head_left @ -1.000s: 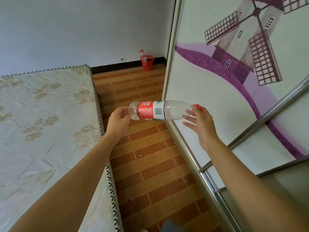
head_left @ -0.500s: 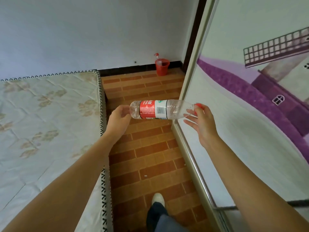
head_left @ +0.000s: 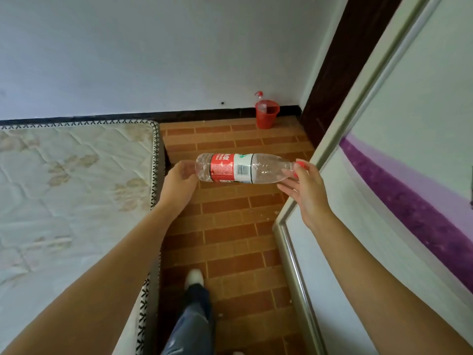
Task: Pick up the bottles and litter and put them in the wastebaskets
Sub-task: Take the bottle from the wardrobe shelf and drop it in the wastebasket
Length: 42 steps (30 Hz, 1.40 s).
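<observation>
From my head view, I carry the empty bottle level at chest height: my left hand cups its base, my right hand pinches the red cap, other fingers loosely spread. I hold both ends probably to keep it steady on the way to the red wastebasket, well ahead in the corner, which already has a bottle in it.

Soft, even daylight fills the room, its source out of frame, perhaps behind the camera. The wall reads pale blue-grey, without glare. A faint shadow lies along the mattress edge on the tiled floor. Wide-angle distortion bends the wardrobe door frame and stretches both forearms toward the lower corners. Detail is slightly soft throughout.
</observation>
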Available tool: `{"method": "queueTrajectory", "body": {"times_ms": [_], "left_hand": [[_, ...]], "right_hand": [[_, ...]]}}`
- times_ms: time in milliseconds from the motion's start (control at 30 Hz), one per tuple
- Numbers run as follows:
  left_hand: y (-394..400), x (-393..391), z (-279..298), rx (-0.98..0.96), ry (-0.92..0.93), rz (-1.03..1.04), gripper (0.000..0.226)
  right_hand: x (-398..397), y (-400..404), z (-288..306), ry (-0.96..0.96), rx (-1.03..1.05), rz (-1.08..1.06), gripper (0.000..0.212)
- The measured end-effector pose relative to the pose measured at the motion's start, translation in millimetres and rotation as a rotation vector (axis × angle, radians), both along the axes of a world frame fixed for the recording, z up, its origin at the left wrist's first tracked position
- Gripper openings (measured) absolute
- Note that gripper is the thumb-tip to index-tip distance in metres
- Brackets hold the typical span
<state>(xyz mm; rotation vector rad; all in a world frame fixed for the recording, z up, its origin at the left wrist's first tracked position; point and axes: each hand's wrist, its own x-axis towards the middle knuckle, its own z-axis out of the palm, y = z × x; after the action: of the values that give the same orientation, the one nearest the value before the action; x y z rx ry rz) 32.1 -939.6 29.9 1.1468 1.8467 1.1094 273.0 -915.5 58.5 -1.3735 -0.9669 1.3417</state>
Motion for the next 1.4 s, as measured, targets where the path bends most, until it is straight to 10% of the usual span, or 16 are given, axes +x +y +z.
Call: {"method": "queueTrajectory", "body": {"times_ms": [633,1400], "left_hand": [[375,-126,11,-0.010,0.083,-0.186,0.035],[789,-60,-5,-0.058,0.039,-0.209,0.033]], "right_hand": [[-125,346,-2,0.074,-0.013,-0.188,0.020],[-59,743,-18,0.008,-0.026,-0.209,0.027]]}}
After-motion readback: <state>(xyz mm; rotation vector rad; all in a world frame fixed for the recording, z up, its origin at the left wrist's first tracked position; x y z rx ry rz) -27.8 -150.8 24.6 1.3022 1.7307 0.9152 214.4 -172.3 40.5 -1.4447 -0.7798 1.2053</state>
